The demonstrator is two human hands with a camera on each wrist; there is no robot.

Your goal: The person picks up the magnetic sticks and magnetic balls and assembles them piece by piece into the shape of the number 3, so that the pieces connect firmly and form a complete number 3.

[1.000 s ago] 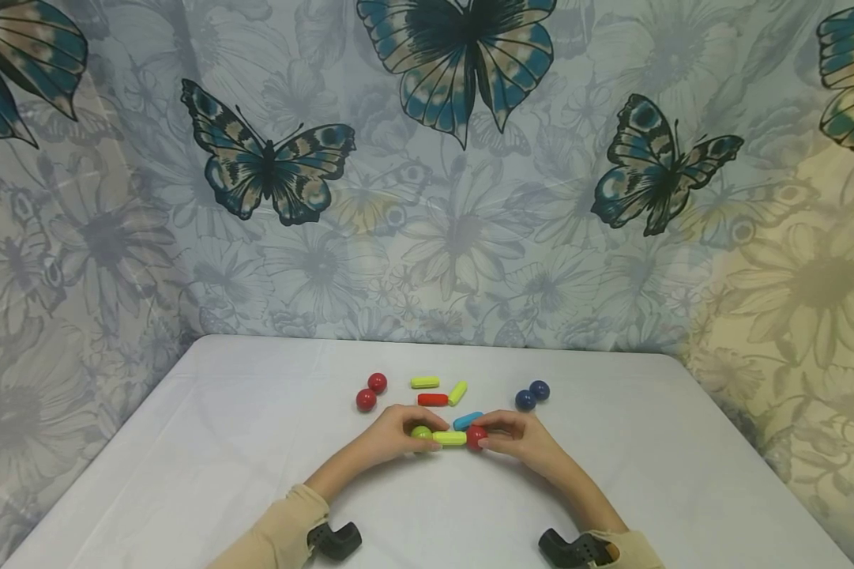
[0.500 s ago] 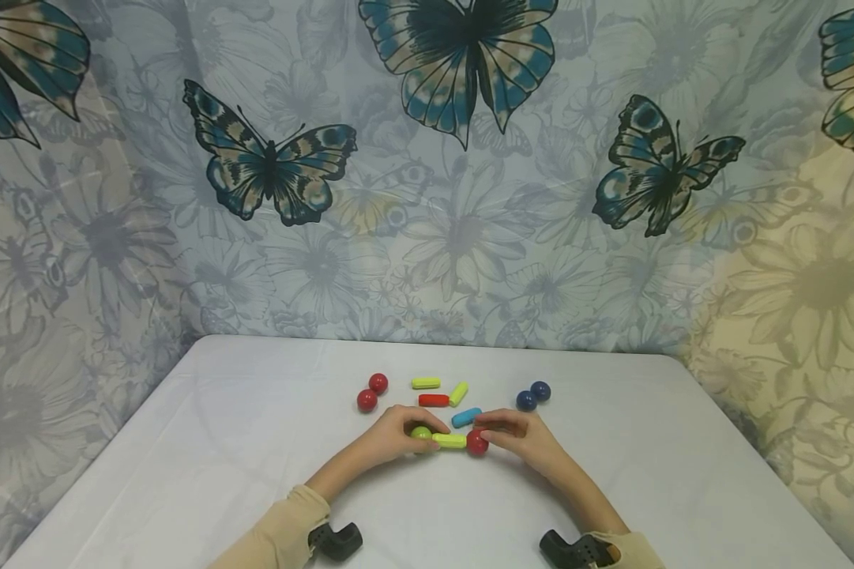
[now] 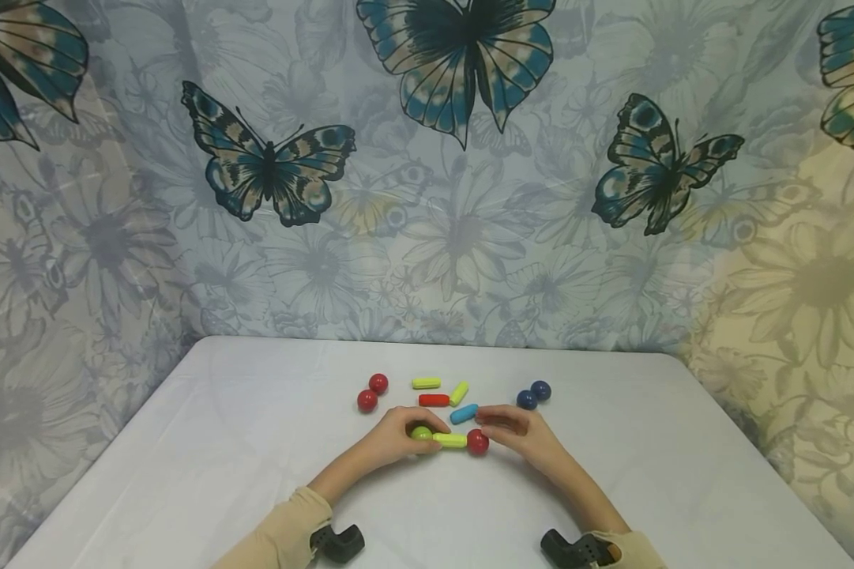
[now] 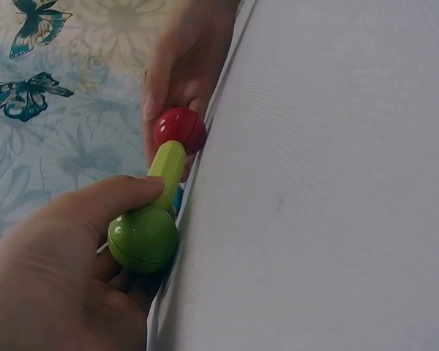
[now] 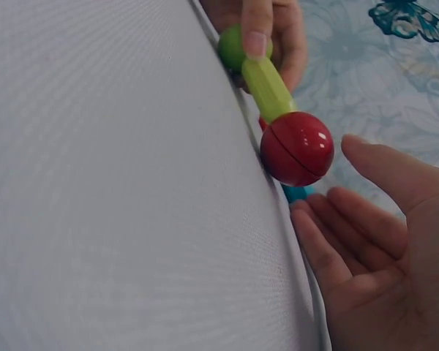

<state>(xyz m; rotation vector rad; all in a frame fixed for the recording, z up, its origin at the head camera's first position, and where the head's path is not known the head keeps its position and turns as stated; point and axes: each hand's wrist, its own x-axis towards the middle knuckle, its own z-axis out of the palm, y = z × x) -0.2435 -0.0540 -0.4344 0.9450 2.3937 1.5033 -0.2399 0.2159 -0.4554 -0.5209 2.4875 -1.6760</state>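
Observation:
A yellow-green stick joins a green ball at its left end and a red ball at its right end, like a small dumbbell. My left hand grips the green-ball end, thumb across the stick. Beside the red ball, my right hand has its thumb and fingers spread apart and holds nothing; in the right wrist view a gap shows between thumb and ball. A blue stick lies just behind, close to the right fingertips.
On the white table, two red balls lie back left and two dark blue balls back right. Between them are a red stick and two loose yellow-green sticks. A butterfly-print cloth hangs behind the table.
My right hand has let go of the red ball and its fingers have parted from it. The blue stick has shifted slightly left and back. My left hand keeps its grip.

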